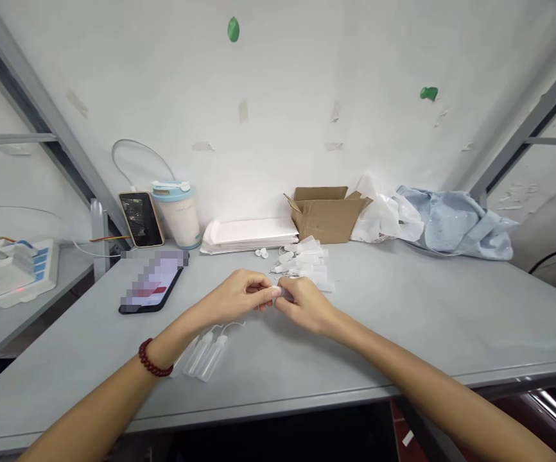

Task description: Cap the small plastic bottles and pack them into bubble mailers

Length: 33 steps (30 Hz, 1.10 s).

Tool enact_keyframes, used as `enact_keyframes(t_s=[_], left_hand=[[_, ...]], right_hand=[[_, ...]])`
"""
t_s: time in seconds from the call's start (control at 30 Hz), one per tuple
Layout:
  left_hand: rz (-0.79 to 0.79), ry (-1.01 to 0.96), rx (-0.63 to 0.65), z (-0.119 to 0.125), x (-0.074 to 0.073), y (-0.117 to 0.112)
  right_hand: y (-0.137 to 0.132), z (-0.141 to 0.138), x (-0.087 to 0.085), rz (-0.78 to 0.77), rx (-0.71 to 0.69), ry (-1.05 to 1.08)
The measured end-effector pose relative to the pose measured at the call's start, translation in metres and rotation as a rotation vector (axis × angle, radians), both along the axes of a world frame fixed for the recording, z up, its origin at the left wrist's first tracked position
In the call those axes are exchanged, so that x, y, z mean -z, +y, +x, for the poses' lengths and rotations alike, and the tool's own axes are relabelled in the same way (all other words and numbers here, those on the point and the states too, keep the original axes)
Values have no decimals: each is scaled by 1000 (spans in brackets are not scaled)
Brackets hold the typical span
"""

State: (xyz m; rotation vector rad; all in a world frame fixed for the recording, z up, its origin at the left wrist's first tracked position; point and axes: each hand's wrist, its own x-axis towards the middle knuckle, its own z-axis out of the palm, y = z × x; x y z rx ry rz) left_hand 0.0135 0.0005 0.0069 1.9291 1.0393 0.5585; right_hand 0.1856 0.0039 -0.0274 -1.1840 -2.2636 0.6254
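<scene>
At the middle of the table my left hand (244, 296) and my right hand (309, 305) meet, both closed. The left thumb and fingertips pinch the small white cap (276, 292) of a translucent squeeze bottle (286, 294). My right fingers wrap round the bottle's body, hiding most of it. Just beyond the hands lies a pile of clear plastic squeeze bottles (309, 262), with a few small white caps (261, 253) beside it. Nearer me, by my left forearm, several clear bottles with bent thin spouts (213, 359) lie side by side.
A phone (162, 282) lies flat at the left; another phone (140, 219) leans by a blue-lidded cup (179, 215). Along the wall stand white envelopes (251, 234), an open cardboard box (329, 218), a white plastic bag (386, 215) and blue cloth (456, 221). A power strip (42, 269) sits far left.
</scene>
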Motion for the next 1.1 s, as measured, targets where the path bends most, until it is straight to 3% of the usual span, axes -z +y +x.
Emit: enact_keyframes(t_s=[0.47, 0.67, 1.1], left_hand=[[11, 32, -25, 0, 5, 2], [-59, 0, -29, 3, 11, 2], [111, -76, -81, 11, 7, -7]], right_hand=[[1, 0, 0, -9, -6, -14], [-3, 0, -6, -16, -16, -14], [-4, 5, -10, 24, -11, -4]])
